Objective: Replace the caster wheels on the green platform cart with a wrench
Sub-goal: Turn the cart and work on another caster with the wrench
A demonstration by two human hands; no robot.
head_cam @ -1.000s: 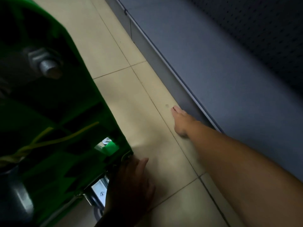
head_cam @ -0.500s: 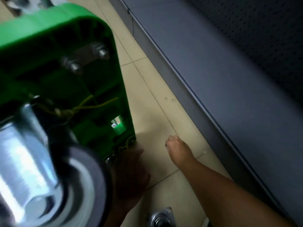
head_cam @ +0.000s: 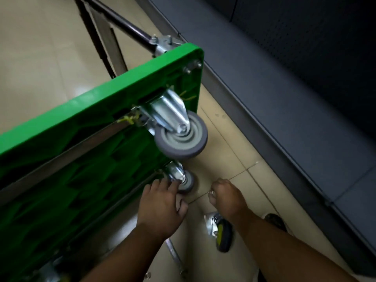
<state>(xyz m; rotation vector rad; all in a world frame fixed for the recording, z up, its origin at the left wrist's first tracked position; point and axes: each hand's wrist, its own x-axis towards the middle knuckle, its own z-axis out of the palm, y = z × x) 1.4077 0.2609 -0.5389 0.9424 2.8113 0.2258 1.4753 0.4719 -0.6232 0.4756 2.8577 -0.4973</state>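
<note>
The green platform cart [head_cam: 85,110] is standing tipped on its long edge on the tiled floor [head_cam: 40,58], its ribbed underside facing the camera. Its dark folding handle [head_cam: 130,27] is sticking out from the cart's far end.

Two grey casters are sitting bolted to that underside near the far end. The upper caster [head_cam: 181,137] is hanging out from the cart in its shiny fork. The lower caster [head_cam: 186,184] is sitting just below it, close to the floor.

The left hand [head_cam: 160,206] is reaching toward the cart's underside with its fingers stretched out and loose. Its fingertips [head_cam: 177,183] are touching the lower caster's metal fork, gripping nothing.

The right hand [head_cam: 225,198] is hovering just off the cart's far end, beside the lower caster but apart from it. Its fingers are curling in, and a small bright metal bit [head_cam: 211,192] is showing at them (a held part or a ring, too small to tell).

A loose caster [head_cam: 221,233] with a black tyre and yellow hub is lying on the floor beside the cart, under the right forearm. A slim metal bar [head_cam: 175,255] is lying on the floor nearer the camera, close to the cart's lower edge; it is too blurred to tell whether it is the wrench. A dark blue shelf base [head_cam: 284,119] is running along the floor past the cart's far end.
</note>
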